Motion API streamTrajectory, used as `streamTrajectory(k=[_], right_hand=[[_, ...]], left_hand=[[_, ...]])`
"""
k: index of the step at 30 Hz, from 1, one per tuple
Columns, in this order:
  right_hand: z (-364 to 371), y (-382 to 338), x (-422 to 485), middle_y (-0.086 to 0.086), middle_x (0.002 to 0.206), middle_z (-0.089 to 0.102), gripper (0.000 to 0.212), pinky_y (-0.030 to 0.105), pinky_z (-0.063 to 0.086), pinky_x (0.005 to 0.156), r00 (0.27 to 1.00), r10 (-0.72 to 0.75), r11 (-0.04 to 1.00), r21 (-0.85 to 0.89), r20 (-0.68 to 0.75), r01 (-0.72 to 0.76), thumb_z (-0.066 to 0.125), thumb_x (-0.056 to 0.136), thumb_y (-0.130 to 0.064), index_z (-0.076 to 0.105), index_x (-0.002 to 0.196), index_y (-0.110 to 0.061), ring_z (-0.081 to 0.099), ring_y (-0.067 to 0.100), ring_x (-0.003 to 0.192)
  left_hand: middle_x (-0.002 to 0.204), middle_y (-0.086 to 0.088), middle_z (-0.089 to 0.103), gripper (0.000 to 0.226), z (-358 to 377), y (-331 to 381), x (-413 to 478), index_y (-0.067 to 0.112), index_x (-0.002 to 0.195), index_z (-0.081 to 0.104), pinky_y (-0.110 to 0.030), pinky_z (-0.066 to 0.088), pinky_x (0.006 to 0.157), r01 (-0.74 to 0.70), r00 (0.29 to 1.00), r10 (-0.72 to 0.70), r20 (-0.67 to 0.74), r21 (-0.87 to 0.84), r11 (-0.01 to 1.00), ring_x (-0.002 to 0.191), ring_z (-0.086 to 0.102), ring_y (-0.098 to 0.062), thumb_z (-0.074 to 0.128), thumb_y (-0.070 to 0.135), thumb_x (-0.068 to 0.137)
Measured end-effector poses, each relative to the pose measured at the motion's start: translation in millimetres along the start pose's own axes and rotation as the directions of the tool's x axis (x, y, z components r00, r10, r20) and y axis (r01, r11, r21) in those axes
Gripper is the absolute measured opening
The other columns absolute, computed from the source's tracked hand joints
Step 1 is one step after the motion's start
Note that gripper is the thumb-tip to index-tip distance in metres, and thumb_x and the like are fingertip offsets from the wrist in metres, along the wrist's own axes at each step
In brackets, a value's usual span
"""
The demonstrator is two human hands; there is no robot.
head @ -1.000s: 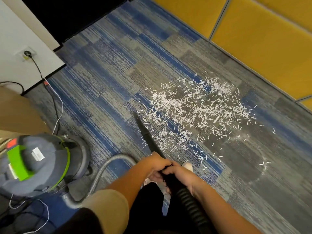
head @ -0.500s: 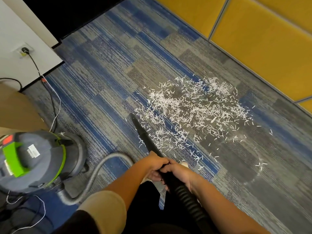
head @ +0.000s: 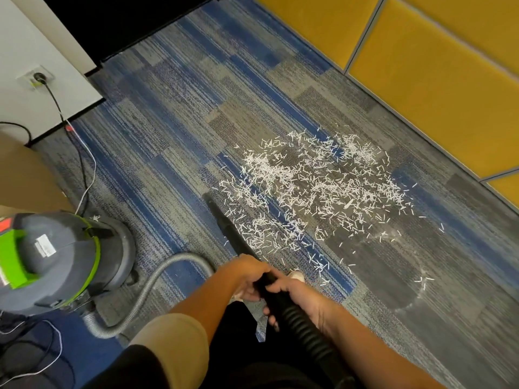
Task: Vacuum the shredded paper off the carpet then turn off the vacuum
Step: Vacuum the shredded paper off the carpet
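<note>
At the lower centre of the head view, both hands grip the black nozzle (head: 230, 228) where it joins the ribbed black hose (head: 303, 327). The left hand (head: 247, 276) is wrapped around the tube from the 9 o'clock side; the right hand (head: 300, 296) is closed on it just behind, at the start of the ribbing, the two hands nearly touching. The nozzle runs from the hands toward 11 o'clock, its tip (head: 208, 196) low over the carpet (head: 174, 153) at the near-left fringe of the shredded paper (head: 317, 186); whether the tip touches the pile cannot be told.

The paper lies in a broad scatter from the tip out toward 2 o'clock, with loose strays trailing to 4 o'clock near a faint pale ring (head: 418, 293) on the carpet. The vacuum (head: 56, 262), a grey drum with a green handle, stands at 9 o'clock, linked by a grey hose (head: 157, 279); its cord (head: 56, 105) runs to a wall socket (head: 38, 77) at 10 o'clock.

Step in hand, as judged: the start of pickup, since nearly all the scatter remains. The next move calls for sweeping the tip rightward through the dense middle in overlapping passes, then collecting the strays. Switching off comes last and requires a hand to reach the drum.
</note>
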State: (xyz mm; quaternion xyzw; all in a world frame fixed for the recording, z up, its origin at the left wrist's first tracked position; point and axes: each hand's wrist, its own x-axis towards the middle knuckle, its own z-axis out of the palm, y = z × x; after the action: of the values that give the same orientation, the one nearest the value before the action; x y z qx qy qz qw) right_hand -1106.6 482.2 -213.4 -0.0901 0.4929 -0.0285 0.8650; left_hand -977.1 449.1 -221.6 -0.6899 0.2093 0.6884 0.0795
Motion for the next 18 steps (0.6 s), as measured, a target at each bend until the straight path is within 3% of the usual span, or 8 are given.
streamTrajectory(k=[6, 11, 18], right_hand=[[-2, -1, 5, 0.017, 0.066, 0.055, 0.039, 0.025, 0.048, 0.040, 1.000, 0.018, 1.000, -0.017, 0.015, -0.018, 0.037, 0.096, -0.010, 0.042, 0.120, -0.040, 0.055, 0.023, 0.044], [-7, -4, -1, 0.016, 0.065, 0.054, 0.045, 0.024, 0.047, 0.039, 0.999, -0.036, 0.999, -0.002, -0.025, 0.036, 0.036, 0.096, -0.009, 0.038, 0.129, -0.040, 0.054, 0.023, 0.043], [-16, -8, -15, 0.018, 0.068, 0.053, 0.055, 0.025, 0.047, 0.035, 0.988, -0.123, 0.989, 0.076, -0.094, 0.131, 0.038, 0.096, -0.005, 0.033, 0.140, -0.038, 0.055, 0.022, 0.041]], left_hand=[[0.077, -0.008, 0.059, 0.023, -1, -5, -1, 0.008, 0.084, 0.052, -0.026, 0.054, 0.065, -0.004, 1.000, 0.004, -0.020, -0.027, 1.000, 0.066, 0.058, -0.015, 0.043, 0.022, 0.100], [0.078, -0.009, 0.059, 0.021, 4, 5, -2, 0.009, 0.081, 0.049, -0.032, 0.055, 0.076, -0.034, 0.999, 0.034, 0.002, -0.038, 0.999, 0.069, 0.060, -0.017, 0.045, 0.021, 0.099], [0.081, -0.007, 0.062, 0.017, 15, 24, -5, 0.012, 0.085, 0.046, -0.030, 0.055, 0.066, -0.089, 0.996, 0.090, 0.008, -0.008, 0.996, 0.068, 0.062, -0.016, 0.048, 0.022, 0.098]])
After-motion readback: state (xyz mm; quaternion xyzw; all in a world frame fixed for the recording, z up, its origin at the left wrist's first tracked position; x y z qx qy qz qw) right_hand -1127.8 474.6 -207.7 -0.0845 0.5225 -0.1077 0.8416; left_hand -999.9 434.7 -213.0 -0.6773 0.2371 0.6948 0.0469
